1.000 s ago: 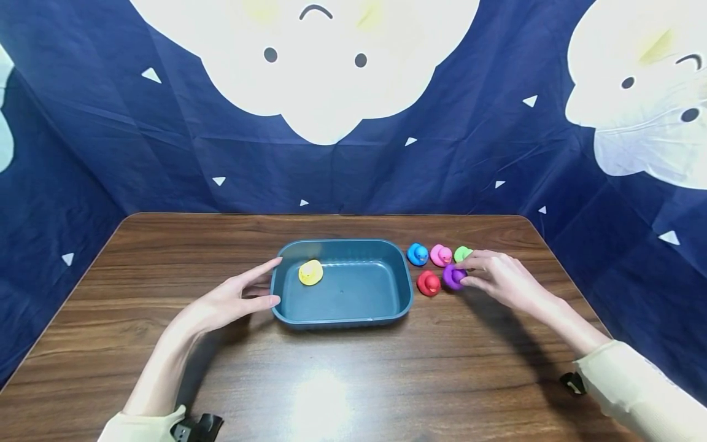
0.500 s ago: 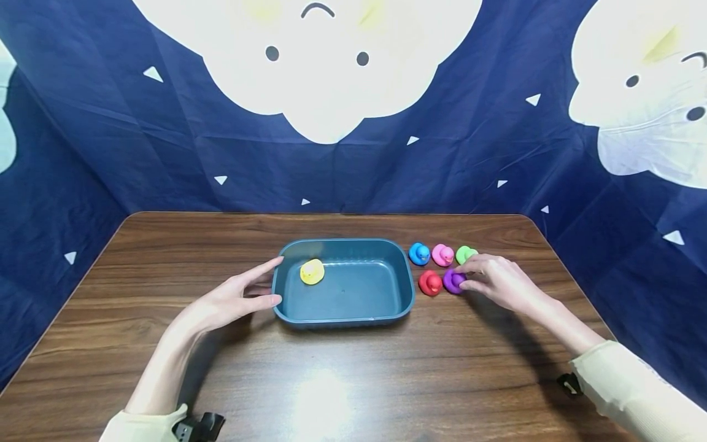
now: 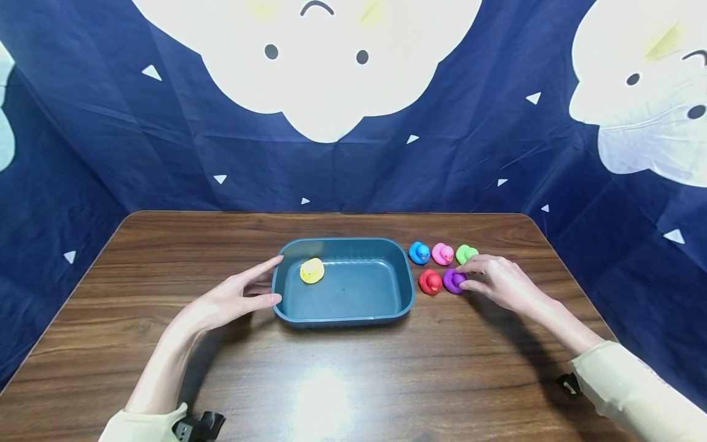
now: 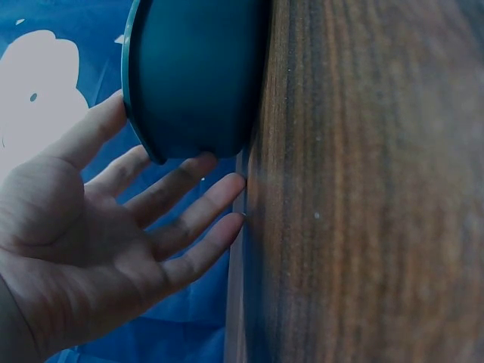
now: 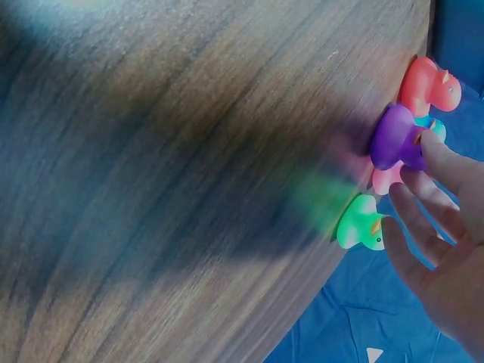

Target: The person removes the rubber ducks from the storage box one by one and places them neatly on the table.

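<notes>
My left hand [image 3: 223, 301] rests at the left end of a dark teal plastic bin [image 3: 342, 320], its fingers spread and fairly straight. In the left wrist view, fingertips touch the bin's rim and outer wall [image 4: 198, 83]. A yellow rubber duck [image 3: 312, 271] sits inside the bin, toward the left. To the right of the bin, my right hand [image 3: 499, 282] pinches a purple rubber duck [image 3: 453, 281] with thumb and fingertips. The purple duck [image 5: 393, 138] stands on the table between the red duck [image 3: 429, 282] and my hand. Behind are blue [image 3: 418, 252], pink [image 3: 442, 253] and green [image 3: 466, 253] ducks.
The wooden table [image 3: 353, 380] has a bright glare spot near its front. Dark blue cloth [image 3: 166, 153] with white cloud faces rises behind and at both sides of it. Black straps sit at both sleeves [image 3: 629, 383].
The purple duck has shifted slightly toward me and now lies level with the red one. More of the green duck shows beside my right hand. The left hand stays at the bin.
</notes>
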The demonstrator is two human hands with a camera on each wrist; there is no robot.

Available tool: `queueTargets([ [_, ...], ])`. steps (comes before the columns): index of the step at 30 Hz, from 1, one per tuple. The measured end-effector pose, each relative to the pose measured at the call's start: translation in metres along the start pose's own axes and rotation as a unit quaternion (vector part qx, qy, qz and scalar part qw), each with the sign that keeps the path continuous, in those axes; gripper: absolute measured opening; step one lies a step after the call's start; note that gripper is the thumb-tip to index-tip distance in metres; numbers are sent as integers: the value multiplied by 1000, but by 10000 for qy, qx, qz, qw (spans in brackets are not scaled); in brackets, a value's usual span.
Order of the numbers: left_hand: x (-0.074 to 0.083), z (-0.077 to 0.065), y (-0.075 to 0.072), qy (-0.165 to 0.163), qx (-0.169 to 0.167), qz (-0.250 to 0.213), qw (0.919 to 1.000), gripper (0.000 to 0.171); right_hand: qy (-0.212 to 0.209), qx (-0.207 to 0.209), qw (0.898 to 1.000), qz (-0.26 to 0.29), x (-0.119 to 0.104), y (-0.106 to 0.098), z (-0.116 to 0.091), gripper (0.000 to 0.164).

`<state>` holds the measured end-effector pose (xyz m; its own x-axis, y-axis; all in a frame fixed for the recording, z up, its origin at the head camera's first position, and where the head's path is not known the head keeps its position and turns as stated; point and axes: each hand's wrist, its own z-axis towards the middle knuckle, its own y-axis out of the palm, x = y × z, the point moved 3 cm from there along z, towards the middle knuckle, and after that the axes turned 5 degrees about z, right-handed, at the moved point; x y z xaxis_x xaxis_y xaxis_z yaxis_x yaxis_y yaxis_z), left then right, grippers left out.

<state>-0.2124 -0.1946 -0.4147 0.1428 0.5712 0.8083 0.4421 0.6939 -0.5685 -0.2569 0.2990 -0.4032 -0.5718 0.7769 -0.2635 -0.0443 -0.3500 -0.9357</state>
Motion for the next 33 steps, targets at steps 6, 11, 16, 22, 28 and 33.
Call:
queueTargets([
  [6,1,1,0,-16,11,23,10000,80,32,227,9997,46,1,-9,-1,26],
  [11,3,1,0,34,47,49,10000,80,-98,709,9974,41,2,-23,1,22],
  [16,2,1,0,-6,41,46,10000,80,-15,1133,9935,108,3,-31,4,18],
  [22,1,0,1,-48,41,13,10000,80,3,1531,9876,359,-7,-31,14,18],
  [28,1,0,1,-76,47,38,10000,81,-130,1639,9851,513,-30,-26,32,20],
  [33,1,1,1,-134,-18,26,9999,82,-310,1562,9844,753,-51,-18,49,21],
])
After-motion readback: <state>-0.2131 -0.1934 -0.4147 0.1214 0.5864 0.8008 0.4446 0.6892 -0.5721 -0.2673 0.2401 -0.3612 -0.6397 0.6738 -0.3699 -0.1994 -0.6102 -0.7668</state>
